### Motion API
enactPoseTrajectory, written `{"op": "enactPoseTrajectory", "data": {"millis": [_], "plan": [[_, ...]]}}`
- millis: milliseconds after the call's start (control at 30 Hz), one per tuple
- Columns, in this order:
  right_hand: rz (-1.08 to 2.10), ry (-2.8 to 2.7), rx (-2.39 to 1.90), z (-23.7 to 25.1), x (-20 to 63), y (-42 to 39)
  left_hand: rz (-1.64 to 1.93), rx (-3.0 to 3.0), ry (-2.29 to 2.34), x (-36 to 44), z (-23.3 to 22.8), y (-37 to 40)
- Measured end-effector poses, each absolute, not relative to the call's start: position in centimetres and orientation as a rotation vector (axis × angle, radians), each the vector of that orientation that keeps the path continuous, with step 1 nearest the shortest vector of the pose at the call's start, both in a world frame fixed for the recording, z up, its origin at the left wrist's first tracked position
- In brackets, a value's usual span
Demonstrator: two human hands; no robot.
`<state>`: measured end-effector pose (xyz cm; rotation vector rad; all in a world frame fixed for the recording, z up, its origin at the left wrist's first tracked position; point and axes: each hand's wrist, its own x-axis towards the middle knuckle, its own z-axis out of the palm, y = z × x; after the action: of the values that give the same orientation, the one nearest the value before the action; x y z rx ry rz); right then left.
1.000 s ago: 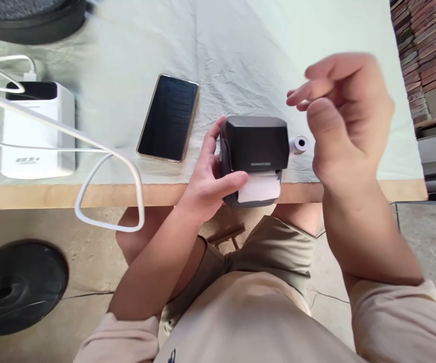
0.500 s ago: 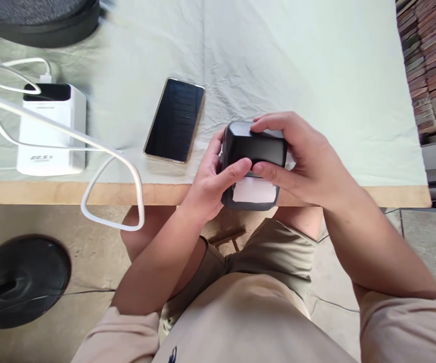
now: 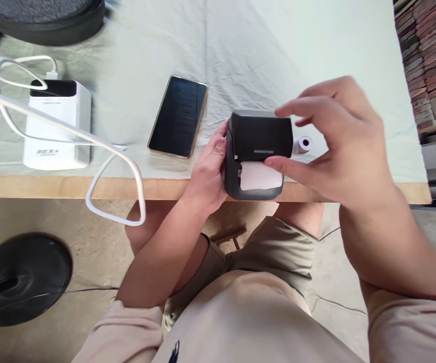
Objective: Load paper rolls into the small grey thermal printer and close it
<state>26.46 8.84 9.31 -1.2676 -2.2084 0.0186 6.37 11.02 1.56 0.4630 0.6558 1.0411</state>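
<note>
A dark label printer (image 3: 255, 192) with NIIMBOT lettering sits in my left hand (image 3: 208, 174), whose fingers wrap its left side near the table's front edge. Its lid (image 3: 262, 135) looks slightly raised, with a gap along the left side. White paper (image 3: 261, 176) sticks out below the lid. My right hand (image 3: 338, 136) is at the printer's right side, fingers spread, thumb and index finger near the lid's right corners. Whether those tips touch the lid I cannot tell. Behind the right fingers lies a small white paper roll (image 3: 304, 144) with a dark core.
Left of the printer lies a smartphone (image 3: 178, 117). Farther left stands a white power bank (image 3: 57, 128) with a looping white cable (image 3: 115, 151) that hangs over the table edge. A round black object (image 3: 47, 22) is at the back left; stacked bricks (image 3: 429, 65) are at the right.
My right hand has moved right, off the top of the printer, and its fingers have spread. The lid has come up a little. The paper roll has come into view.
</note>
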Motion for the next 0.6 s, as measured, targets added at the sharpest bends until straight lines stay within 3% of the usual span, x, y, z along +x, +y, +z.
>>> {"op": "enactPoseTrajectory", "data": {"millis": [267,400,600], "plan": [[0.058,-1.683,-1.166,9.0,24.3,10.1,0.993,0.503,0.494,6.0,1.9,10.8],[0.015,-2.065,-1.365,9.9,24.8,9.7,1.000,0.512,0.480,5.9,2.2,10.6],[-0.297,-2.581,-1.530,9.2,25.8,11.5,1.003,0.541,0.502,6.0,1.9,10.4]]}}
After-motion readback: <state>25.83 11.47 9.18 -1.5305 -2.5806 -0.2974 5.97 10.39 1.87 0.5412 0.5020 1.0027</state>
